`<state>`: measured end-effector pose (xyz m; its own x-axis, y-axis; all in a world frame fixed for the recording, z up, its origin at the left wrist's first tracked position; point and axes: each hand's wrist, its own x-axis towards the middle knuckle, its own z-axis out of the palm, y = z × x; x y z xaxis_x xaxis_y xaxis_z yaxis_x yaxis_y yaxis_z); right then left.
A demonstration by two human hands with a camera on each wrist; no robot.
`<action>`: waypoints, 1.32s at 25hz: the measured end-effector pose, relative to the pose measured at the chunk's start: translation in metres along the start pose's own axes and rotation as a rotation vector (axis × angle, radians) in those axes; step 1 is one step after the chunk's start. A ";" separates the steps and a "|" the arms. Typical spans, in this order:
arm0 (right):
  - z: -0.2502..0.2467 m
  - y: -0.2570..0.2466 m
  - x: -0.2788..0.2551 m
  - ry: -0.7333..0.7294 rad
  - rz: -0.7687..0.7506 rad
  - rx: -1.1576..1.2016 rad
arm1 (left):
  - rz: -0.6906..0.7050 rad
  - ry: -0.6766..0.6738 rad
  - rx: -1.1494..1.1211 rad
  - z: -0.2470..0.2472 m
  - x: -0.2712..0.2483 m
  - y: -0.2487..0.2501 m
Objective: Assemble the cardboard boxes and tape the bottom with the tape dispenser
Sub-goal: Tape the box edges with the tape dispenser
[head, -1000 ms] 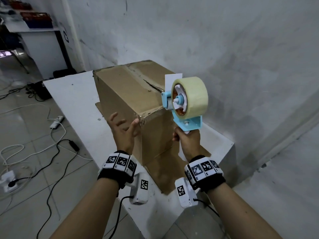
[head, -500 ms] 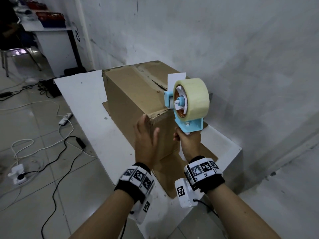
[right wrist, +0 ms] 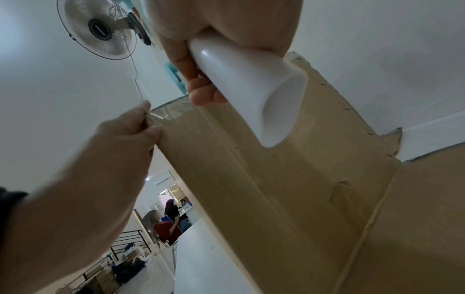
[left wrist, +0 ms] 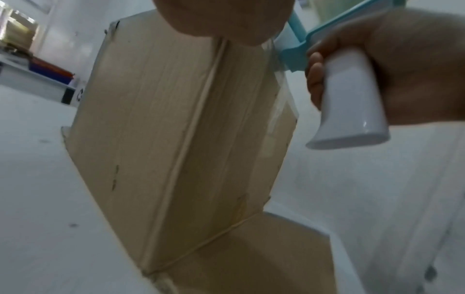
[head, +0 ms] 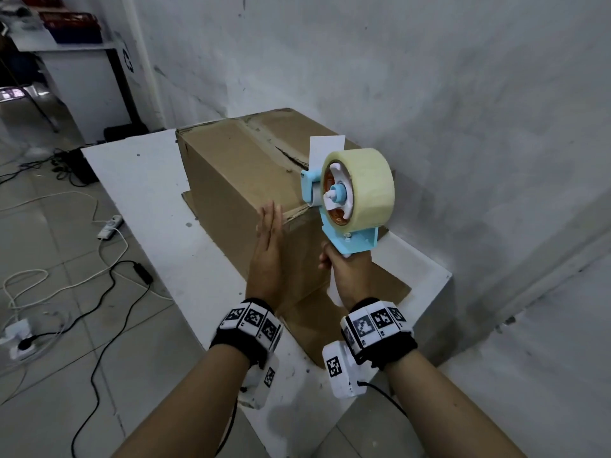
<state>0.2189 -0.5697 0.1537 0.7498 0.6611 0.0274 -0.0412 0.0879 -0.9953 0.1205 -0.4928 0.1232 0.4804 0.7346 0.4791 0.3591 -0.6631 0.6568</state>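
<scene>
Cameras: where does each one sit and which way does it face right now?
Head: worn high, looks down at the cardboard box, tape dispenser, both forearms.
Left wrist: looks up along the box wall; left hand above, right hand on the white handle.
Right wrist: looks up from under the handle; left hand at the box edge, fan on the wall.
All share the box.

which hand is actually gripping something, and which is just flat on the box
The right hand grips the tape dispenser by its white handle; the left hand lies flat-fingered against the cardboard box.
</scene>
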 end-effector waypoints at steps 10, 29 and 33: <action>0.011 -0.027 -0.022 -0.011 -0.052 0.034 | -0.093 -0.464 0.221 -0.003 -0.067 -0.015; 0.167 -0.011 -0.072 -0.312 0.004 0.206 | -0.698 -0.221 -0.910 -0.215 0.043 -0.044; 0.205 0.003 -0.027 -0.346 0.028 0.203 | -0.738 -0.241 -1.010 -0.214 0.085 -0.090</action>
<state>0.0630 -0.4346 0.1689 0.4811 0.8743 0.0648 -0.2137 0.1886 -0.9585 -0.0423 -0.3398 0.2294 0.5982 0.7658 -0.2359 -0.1130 0.3721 0.9213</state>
